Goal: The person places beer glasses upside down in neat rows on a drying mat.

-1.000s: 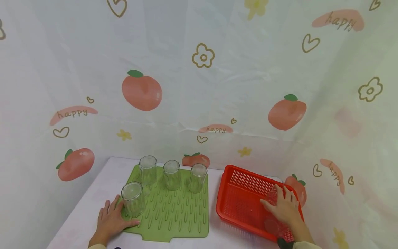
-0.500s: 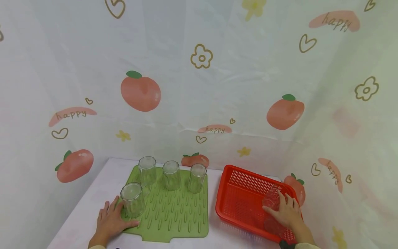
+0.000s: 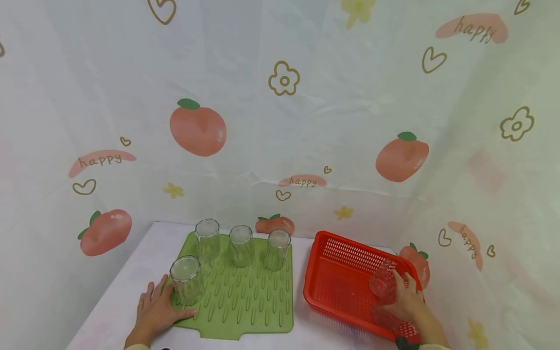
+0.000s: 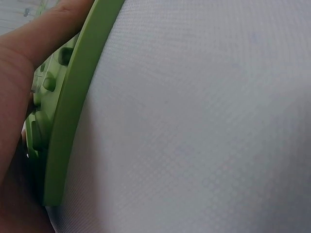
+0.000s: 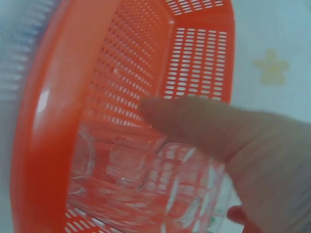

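My left hand (image 3: pixel 156 307) rests at the near left corner of a green ridged mat (image 3: pixel 245 301), its thumb on top. Beside its fingers, a faceted clear glass (image 3: pixel 187 282) stands on the mat. My right hand (image 3: pixel 409 299) reaches into the right end of a red perforated basket (image 3: pixel 341 287). Clear glasses (image 5: pixel 136 179) lie on their sides there, overlapping and hard to tell apart. The right thumb (image 5: pixel 194 121) stretches straight above them in the right wrist view. The other fingers are spread in the head view, their tips partly hidden.
Along the mat's back edge stand three more glasses: left (image 3: pixel 207 240), middle (image 3: pixel 242 247) and right (image 3: pixel 277 250). A strip of white table (image 3: pixel 299 282) separates mat and basket. A fruit-printed white curtain (image 3: pixel 245 146) rises behind and at both sides.
My right hand has shifted nearer and lower inside the basket's right end, over the nearer glassware. The left hand and the glasses on the mat stay in place.
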Motion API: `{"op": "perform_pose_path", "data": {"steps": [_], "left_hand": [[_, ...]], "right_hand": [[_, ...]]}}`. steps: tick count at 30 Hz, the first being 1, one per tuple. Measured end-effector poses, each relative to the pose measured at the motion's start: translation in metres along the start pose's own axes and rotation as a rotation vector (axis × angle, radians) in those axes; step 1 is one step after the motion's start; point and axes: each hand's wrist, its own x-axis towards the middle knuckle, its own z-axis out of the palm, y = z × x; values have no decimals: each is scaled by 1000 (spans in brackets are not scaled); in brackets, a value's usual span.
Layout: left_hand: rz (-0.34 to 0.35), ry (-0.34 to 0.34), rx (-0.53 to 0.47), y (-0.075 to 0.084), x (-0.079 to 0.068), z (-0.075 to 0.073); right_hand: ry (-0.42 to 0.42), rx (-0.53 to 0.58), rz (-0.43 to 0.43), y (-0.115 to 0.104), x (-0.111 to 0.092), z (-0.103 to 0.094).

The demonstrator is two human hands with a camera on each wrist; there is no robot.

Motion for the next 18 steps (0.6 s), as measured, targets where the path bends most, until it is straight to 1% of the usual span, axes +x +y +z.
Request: {"op": "perform_pose_path", "data": {"steps": [5, 11, 14, 18], "left_hand": [[-2, 0, 1, 0, -1, -1], [-3, -5, 1, 1, -1, -1], [-1, -11, 2, 1, -1, -1], [8, -6, 12, 0, -2, -1]], "right_hand": [[-30, -2, 4, 0, -1, -7], [-52, 19, 32, 0, 2, -9], [-54, 16, 41, 0, 2, -10], [-24, -20, 21, -2, 0, -13]]}}
